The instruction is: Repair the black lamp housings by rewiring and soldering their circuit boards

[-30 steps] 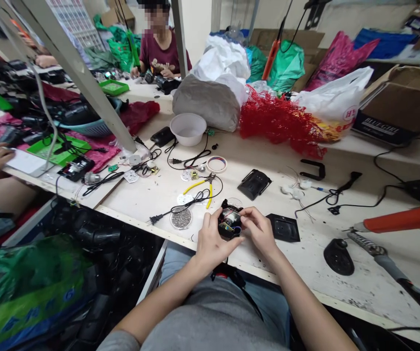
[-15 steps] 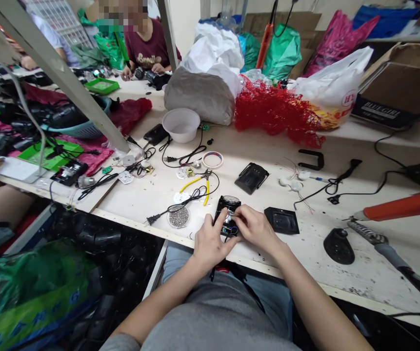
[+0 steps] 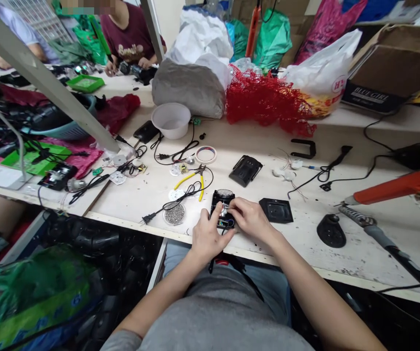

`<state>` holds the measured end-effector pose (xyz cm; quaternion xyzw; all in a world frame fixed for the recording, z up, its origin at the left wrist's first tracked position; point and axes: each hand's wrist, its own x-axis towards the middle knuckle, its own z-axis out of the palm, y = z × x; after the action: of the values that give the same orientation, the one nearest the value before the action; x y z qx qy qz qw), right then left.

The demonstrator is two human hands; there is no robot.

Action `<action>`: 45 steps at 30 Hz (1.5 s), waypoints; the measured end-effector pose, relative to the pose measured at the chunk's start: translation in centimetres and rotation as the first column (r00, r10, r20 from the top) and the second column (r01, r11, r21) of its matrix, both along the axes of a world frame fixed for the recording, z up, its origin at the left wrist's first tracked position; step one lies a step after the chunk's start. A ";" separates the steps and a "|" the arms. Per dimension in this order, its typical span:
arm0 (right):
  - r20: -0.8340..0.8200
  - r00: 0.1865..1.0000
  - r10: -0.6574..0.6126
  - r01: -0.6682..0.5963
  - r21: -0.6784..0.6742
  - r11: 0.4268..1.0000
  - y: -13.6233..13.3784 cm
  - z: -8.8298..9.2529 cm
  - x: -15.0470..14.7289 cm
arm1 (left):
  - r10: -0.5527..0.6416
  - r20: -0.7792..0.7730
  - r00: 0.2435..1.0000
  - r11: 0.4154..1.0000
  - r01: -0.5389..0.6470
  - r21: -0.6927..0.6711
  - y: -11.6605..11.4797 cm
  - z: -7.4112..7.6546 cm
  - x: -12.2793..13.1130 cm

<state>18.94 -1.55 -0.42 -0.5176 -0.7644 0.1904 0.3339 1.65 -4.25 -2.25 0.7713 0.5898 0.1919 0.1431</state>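
Observation:
A small black housing [image 3: 224, 196] with electronic parts inside lies near the table's front edge. My left hand [image 3: 209, 235] grips its left and front sides, a finger reaching into it. My right hand [image 3: 250, 218] is at its right side, thumb and fingers pinched over the inside; what they hold is too small to name. Right of it lies an open black cover [image 3: 277, 211], and behind it a black shell [image 3: 246, 170]. Yellow-handled pliers [image 3: 201, 187] and a round dish of small screws [image 3: 174, 213] are to the left.
A white bowl [image 3: 171, 121], a tape roll [image 3: 206, 154] and cords lie further back. An orange-handled tool [image 3: 389, 185] and a soldering iron [image 3: 389, 243] are at the right. A slanted post [image 3: 52, 73] stands left. A person [image 3: 131, 39] sits across the table.
The whole view has shifted slightly, so the table items appear a little higher and further left. Both hands stay at the black housing, with the right fingers still pinched over it.

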 end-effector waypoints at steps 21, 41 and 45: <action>-0.094 0.992 -0.086 0.094 0.089 0.992 -11.8 -0.3 -4.7 | -0.570 0.046 0.820 0.756 0.502 0.420 2.5 1.4 -5.2; -0.113 0.817 -0.565 0.560 -0.072 0.825 -10.0 0.4 -1.6 | -0.522 0.102 0.847 0.759 0.407 0.508 1.6 -0.6 -2.3; 0.159 0.907 -0.391 0.396 0.000 0.918 -8.3 0.6 -1.0 | -0.515 0.111 0.850 0.774 0.405 0.487 1.4 -0.7 -1.9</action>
<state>17.96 -9.82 0.14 -0.6796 -0.6648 0.0904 0.2966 -0.23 -2.82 -2.92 0.8754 0.3000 0.3714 0.0750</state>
